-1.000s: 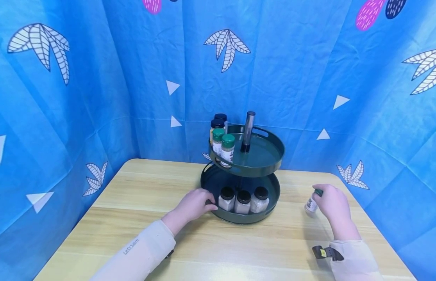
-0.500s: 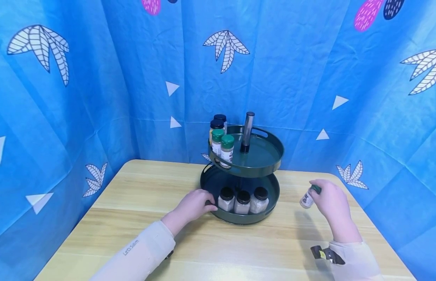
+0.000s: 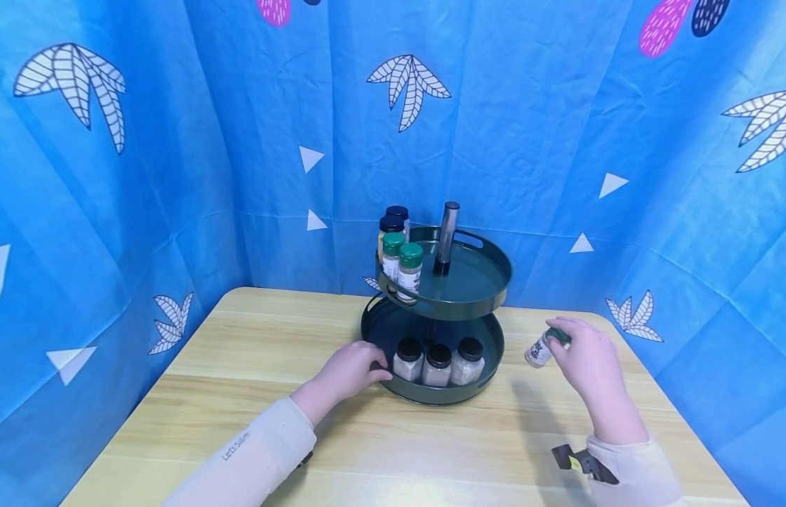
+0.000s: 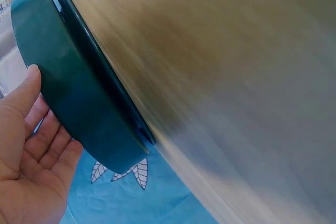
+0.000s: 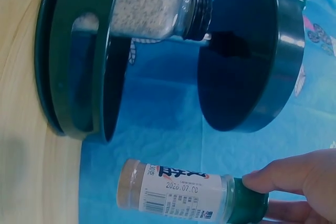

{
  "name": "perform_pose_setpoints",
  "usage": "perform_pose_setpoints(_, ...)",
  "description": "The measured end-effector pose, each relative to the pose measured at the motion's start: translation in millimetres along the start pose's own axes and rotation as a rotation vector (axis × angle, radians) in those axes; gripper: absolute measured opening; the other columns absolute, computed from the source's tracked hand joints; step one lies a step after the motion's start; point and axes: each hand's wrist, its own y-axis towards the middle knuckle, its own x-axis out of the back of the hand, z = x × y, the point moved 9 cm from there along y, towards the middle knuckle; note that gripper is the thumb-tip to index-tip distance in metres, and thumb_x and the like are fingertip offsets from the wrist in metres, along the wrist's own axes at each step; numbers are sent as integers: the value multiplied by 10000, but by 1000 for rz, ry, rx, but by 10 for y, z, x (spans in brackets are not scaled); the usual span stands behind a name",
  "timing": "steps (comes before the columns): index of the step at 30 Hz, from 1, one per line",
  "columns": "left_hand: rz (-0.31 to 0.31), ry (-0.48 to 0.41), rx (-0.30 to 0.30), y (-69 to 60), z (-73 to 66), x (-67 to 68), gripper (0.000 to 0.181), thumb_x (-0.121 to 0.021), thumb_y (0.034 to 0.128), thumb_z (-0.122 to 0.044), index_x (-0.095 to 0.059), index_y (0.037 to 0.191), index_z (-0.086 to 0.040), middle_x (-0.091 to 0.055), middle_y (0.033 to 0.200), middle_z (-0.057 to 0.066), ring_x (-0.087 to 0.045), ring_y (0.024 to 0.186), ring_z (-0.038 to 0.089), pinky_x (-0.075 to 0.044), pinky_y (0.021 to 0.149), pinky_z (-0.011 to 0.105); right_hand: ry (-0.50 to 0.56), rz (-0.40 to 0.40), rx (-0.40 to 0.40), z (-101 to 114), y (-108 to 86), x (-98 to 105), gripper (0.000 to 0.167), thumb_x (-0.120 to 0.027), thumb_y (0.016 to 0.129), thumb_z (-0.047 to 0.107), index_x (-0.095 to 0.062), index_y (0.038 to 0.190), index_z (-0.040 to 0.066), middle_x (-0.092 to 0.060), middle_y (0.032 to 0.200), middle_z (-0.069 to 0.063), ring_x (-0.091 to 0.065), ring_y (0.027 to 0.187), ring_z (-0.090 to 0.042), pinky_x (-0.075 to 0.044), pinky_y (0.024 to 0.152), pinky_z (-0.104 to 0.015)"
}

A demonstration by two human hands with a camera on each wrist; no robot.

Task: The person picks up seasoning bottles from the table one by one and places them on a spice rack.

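My right hand (image 3: 586,355) grips a small spice bottle (image 5: 178,190) by its green cap, with thumb and fingers round it. Tilted and off the table, the bottle has a white printed label and light-brown contents. My left hand (image 3: 348,370) holds the near-left rim of the lower tray (image 3: 431,394) of a dark green two-tier rack. In the left wrist view, thumb and fingers (image 4: 65,161) touch the rim's edge. Three black-capped jars (image 3: 438,366) with pale contents stand along the front of that tray. Green-capped bottles (image 3: 409,271) and black-capped bottles (image 3: 391,229) stand upper left.
The upper tray (image 3: 469,308) sits above the lower one, round a metal post (image 3: 446,236) that rises from it. Both trays stand toward the back of the wooden table (image 3: 272,338). Blue patterned curtains (image 3: 520,120) surround the table at the back and sides.
My right hand has lifted the spice bottle off the table and carried it left and up toward the rack, tilting it more. My left hand and the rack have stayed put.
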Motion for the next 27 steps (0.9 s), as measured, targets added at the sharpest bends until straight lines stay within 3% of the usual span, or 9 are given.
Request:
perform_pose_setpoints(9, -2, 1, 0, -7, 1, -4, 183, -781, 872, -341, -743, 871, -162, -701, 859, -49, -655, 841, 154, -550, 781, 334, 34, -44, 36, 129, 12, 11, 319, -702, 886, 57, -693, 1196, -20, -647, 1245, -254, -667, 895, -413, -528, 699, -537)
perform_pose_setpoints(14, 0, -3, 1, -3, 6, -8, 175, -783, 872, -333, -744, 869, -162, -703, 855, -49, -654, 836, 152, -551, 776, 333, 54, -67, 65, 192, 31, -3, 311, -712, 881, 43, -699, 1185, -23, -652, 1236, -254, -659, 978, -455, -527, 788, -594)
perform_pose_setpoints(27, 13, -14, 11, 9, 0, 4, 160, -778, 880, -324, -747, 871, -167, -699, 853, -55, -647, 839, 149, -550, 781, 331, 83, -91, 139, 323, 55, -141, 293, -722, 875, 38, -713, 1162, -18, -678, 1206, -226, -678, 972, -426, -551, 771, -567)
